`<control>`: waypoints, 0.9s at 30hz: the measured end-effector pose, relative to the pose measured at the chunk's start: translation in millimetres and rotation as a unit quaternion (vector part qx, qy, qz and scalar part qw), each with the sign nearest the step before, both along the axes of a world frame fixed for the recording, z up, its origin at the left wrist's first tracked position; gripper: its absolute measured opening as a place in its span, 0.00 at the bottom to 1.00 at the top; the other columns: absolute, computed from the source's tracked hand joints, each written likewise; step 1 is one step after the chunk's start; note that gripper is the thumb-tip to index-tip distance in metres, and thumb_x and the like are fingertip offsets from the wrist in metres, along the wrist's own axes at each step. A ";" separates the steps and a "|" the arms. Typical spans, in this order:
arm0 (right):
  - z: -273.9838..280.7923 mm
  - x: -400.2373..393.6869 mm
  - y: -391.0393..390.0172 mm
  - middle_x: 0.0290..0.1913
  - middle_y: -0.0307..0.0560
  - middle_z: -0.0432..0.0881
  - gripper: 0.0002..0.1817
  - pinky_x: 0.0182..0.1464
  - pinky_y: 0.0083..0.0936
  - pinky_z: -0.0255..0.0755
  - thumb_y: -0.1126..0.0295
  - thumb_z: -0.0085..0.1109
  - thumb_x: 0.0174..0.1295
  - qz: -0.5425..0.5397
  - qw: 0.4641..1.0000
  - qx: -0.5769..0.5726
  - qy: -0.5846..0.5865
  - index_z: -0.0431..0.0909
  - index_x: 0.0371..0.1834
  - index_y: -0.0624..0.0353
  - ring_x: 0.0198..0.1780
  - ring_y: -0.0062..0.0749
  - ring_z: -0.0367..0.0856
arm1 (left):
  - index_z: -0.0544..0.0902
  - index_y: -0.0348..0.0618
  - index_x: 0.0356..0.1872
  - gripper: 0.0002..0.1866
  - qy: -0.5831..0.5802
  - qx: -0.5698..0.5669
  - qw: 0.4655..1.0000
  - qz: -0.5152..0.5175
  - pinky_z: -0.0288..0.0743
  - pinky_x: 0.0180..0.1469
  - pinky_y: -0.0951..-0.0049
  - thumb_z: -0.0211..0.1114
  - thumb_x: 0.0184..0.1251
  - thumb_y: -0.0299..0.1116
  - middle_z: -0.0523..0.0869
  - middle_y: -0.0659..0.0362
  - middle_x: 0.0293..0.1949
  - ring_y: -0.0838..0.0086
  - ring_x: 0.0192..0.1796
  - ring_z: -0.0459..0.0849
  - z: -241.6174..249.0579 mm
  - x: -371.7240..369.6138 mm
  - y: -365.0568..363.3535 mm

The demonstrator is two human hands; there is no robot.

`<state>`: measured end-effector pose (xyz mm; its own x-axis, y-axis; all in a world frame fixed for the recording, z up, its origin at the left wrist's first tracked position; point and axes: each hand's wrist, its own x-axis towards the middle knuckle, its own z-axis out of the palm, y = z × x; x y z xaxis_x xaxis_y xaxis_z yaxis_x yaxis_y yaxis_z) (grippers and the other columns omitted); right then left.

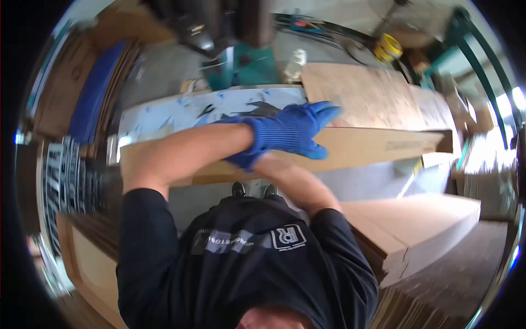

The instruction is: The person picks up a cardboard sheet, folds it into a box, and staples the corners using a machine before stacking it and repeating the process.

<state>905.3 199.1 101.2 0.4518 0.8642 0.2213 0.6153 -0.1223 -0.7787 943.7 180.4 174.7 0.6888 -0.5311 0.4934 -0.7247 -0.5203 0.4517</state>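
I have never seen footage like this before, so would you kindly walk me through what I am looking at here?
This is one picture from a wide-angle camera worn on a person's head, looking forward and down, so the edges curve and the person's own black shirt fills the bottom. There is no machine: the person works with two hands. Both arms reach forward and cross. The left hand, in a blue glove, lies flat on top of a long flat cardboard piece held at chest height. The right hand is mostly hidden under the left wrist, so its grip cannot be made out. At the lower right lies a stack of flat cardboard. Behind it all is a paint-spattered white surface, with a yellow roll far back. The picture is blurred by motion.
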 end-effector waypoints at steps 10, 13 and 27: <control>-70.5 -39.8 -237.5 0.51 0.51 0.81 0.17 0.55 0.34 0.71 0.67 0.57 0.61 -0.245 0.937 -0.129 0.215 0.80 0.53 0.55 0.52 0.35 0.79 | 0.77 0.41 0.57 0.29 0.416 0.209 0.872 0.152 0.78 0.42 0.64 0.67 0.48 0.33 0.85 0.46 0.43 0.63 0.43 0.86 0.2 -40.7 244.4; -51.8 -3.4 -367.9 0.45 0.52 0.81 0.15 0.50 0.35 0.70 0.64 0.54 0.63 -0.705 0.688 -0.008 -0.171 0.80 0.48 0.59 0.47 0.35 0.78 | 0.79 0.42 0.53 0.20 0.403 0.025 0.880 0.252 0.79 0.41 0.72 0.65 0.59 0.31 0.84 0.55 0.45 0.72 0.45 0.84 -91.4 -42.9 473.7; -231.3 144.0 -108.8 0.19 0.46 0.76 0.27 0.30 0.36 0.65 0.51 0.46 0.67 -0.505 0.840 -0.007 0.196 0.80 0.26 0.66 0.24 0.30 0.72 | 0.83 0.43 0.44 0.22 0.071 0.114 0.974 0.184 0.77 0.35 0.62 0.71 0.53 0.47 0.84 0.54 0.27 0.62 0.31 0.85 -59.3 -86.7 159.2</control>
<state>1049.4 90.3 -130.1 0.9924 -0.0036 -0.1229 -0.1121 -0.4380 -0.8920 857.0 339.6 115.4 0.9057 -0.3193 0.2787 -0.4089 -0.8315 0.3761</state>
